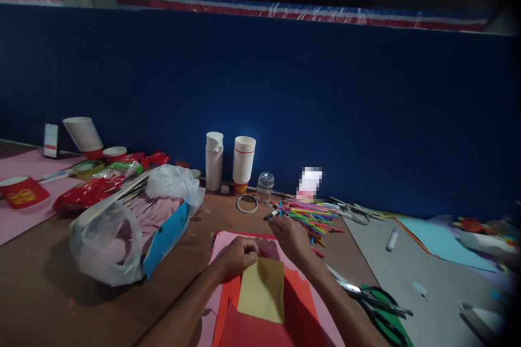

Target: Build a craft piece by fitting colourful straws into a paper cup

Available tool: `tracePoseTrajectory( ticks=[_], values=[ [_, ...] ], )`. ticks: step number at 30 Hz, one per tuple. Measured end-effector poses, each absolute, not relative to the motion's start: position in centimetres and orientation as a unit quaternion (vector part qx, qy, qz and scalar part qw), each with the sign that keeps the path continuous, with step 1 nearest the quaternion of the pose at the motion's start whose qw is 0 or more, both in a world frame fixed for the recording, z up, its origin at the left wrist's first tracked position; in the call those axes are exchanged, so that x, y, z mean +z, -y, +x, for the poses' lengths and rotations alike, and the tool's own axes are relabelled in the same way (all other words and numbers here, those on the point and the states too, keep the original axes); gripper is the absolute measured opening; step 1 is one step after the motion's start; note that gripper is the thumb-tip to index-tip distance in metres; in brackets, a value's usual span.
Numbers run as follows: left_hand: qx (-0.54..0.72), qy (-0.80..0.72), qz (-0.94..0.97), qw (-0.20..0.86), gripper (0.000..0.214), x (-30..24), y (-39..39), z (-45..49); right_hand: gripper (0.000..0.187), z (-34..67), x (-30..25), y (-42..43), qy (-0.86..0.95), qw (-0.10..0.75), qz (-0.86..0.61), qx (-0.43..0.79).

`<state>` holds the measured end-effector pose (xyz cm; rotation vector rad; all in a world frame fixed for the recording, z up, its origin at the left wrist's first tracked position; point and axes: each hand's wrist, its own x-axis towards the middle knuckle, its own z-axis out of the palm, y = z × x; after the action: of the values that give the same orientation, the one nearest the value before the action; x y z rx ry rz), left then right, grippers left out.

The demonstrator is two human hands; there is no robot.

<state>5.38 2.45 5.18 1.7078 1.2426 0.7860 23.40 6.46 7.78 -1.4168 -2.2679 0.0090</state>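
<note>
My left hand (239, 256) is closed, its fingers curled at the upper left corner of a yellow sheet of paper (261, 288). Whether anything is pinched in it is hidden. That sheet lies on red paper (248, 331), with orange paper (299, 295) and pink paper (230, 237) underneath. Farther forward, my right hand (292, 237) reaches over the pile of colourful pipe cleaners (313, 219). Its fingertips are bent down, close to a black marker (271, 214); a grip on it cannot be made out.
Open scissors (366, 297) lie right of my right forearm. Left stands a blue box (166, 241) with a plastic bag (108, 246). A white bottle (214, 162), stacked paper cups (244, 162), a clear jar (265, 187) and a ring (247, 204) are before the blue partition (260, 81).
</note>
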Motion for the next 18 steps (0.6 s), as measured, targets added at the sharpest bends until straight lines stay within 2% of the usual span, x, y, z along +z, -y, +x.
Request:
tracePoseTrajectory(
  ticks=[2,9,18],
  values=[
    [0.315,-0.503,0.684,0.425,0.017,5.1,-2.5,5.3,0.028,21.3,8.5,-8.8,0.843,0.183,-0.505,-0.015],
    [0.311,-0.518,0.659,0.447,0.023,4.9,-3.1,5.2,0.020,16.8,5.2,-14.3,0.855,0.149,-0.495,-0.031],
    [0.302,-0.535,0.639,0.463,0.018,6.1,-3.5,5.3,0.021,18.8,5.6,-12.4,0.892,0.158,-0.424,-0.015]
  ],
)
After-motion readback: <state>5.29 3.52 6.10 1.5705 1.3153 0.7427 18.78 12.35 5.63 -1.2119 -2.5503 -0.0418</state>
